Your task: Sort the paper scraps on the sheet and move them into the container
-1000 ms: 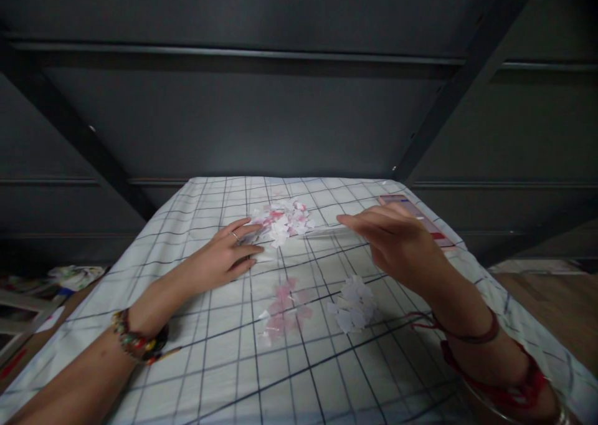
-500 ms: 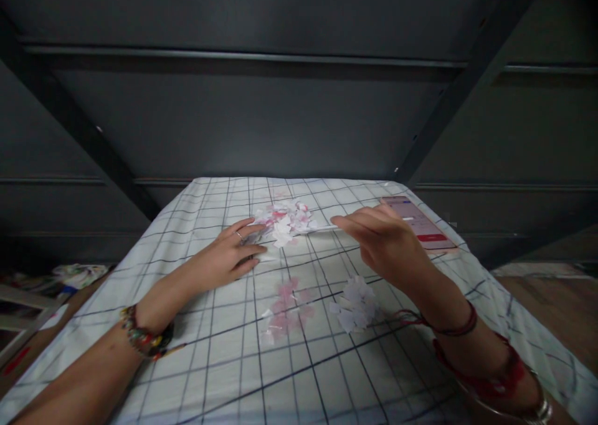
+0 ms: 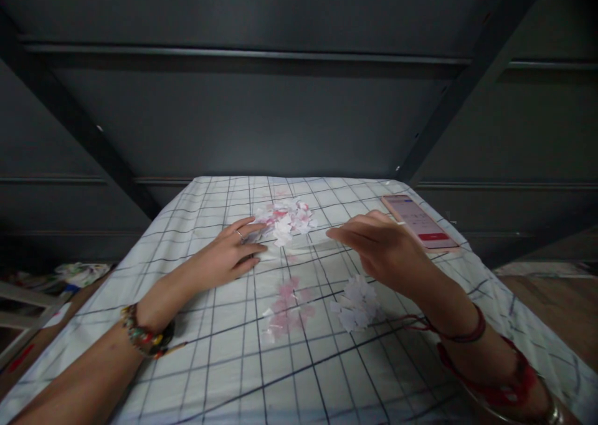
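Note:
My left hand [image 3: 230, 250] rests on the cloth with its fingers spread, fingertips at the left edge of a heap of white and pink petal-like scraps [image 3: 286, 219]. Closed in a pinch, my right hand [image 3: 383, 244] holds a thin pale stick-like tool [image 3: 319, 235]. The tool points left to the heap's right side; most of it is hidden by the hand, and its exact kind is unclear. Nearer me lie a loose patch of pink scraps [image 3: 289, 305] and a separate small pile of white scraps [image 3: 357, 303].
A checked white cloth [image 3: 224, 362] covers the table. At the right back lies a phone [image 3: 420, 222] with its screen lit. Dark panels [image 3: 261, 113] rise behind the table's far edge. A white slatted frame [image 3: 23, 319] stands low at the left.
My right hand has shifted slightly left and down, uncovering more of the phone. The tool in it has tilted a little. My left hand has stayed in place.

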Motion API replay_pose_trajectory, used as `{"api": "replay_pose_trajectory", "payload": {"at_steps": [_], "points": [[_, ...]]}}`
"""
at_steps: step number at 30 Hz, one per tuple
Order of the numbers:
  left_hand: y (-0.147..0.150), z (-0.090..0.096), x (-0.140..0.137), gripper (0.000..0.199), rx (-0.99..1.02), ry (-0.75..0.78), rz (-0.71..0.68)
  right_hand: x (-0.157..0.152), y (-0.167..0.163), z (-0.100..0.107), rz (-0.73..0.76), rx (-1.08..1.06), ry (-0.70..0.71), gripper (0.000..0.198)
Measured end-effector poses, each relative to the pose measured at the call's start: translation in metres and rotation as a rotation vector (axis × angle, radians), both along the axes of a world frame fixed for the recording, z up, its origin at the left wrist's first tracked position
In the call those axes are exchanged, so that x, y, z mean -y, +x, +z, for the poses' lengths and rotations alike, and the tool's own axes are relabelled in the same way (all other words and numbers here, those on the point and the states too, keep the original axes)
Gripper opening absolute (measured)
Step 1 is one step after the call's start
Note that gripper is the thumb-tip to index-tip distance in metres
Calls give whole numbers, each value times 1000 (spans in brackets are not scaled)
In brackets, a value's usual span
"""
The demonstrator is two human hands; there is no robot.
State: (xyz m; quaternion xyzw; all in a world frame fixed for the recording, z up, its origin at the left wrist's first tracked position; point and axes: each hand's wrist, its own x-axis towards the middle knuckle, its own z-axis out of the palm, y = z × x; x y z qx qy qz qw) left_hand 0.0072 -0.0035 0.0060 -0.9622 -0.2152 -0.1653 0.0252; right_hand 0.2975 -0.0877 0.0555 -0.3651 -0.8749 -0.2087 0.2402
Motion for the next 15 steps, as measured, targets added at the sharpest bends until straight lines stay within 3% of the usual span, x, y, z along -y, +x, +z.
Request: {"api": "replay_pose_trajectory", "payload": {"at_steps": [15], "points": [[0, -1, -1, 21, 7, 14, -9, 6, 4, 6, 103, -59, 12, 37]]}}
